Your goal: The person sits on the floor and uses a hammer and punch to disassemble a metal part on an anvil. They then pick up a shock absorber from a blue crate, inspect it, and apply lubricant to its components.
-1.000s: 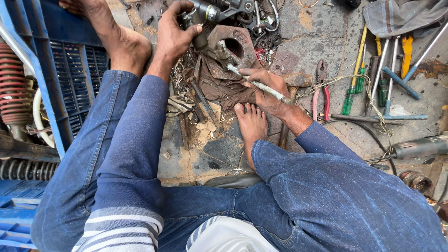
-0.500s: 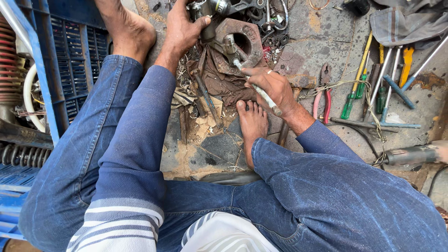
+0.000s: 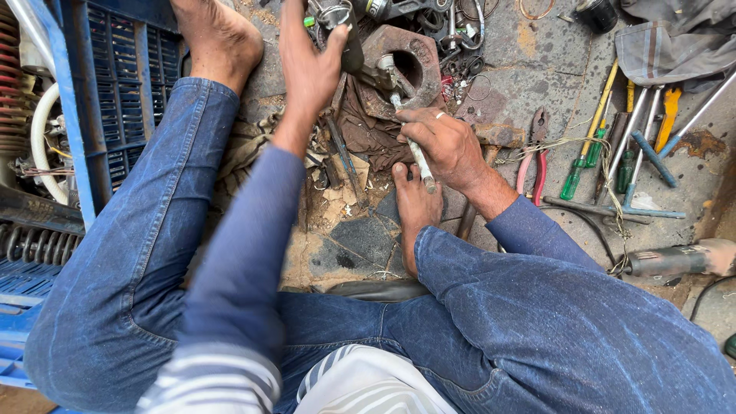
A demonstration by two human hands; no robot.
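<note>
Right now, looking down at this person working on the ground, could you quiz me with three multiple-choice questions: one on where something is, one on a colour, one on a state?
1. Where do the pliers lie?
A. to the right of the right hand
B. inside the blue crate
C. on the person's lap

2. What colour are the pliers' handles?
A. yellow
B. red
C. black

3. What is the right hand doing?
A. resting open and empty
B. gripping a slim metal tool
C. holding a cloth

Answers: 1 A, they lie on the ground just beside that wrist. 2 B, both handles show red. 3 B, the fingers close around the metal tool, whose tip meets the rusty block.
</note>
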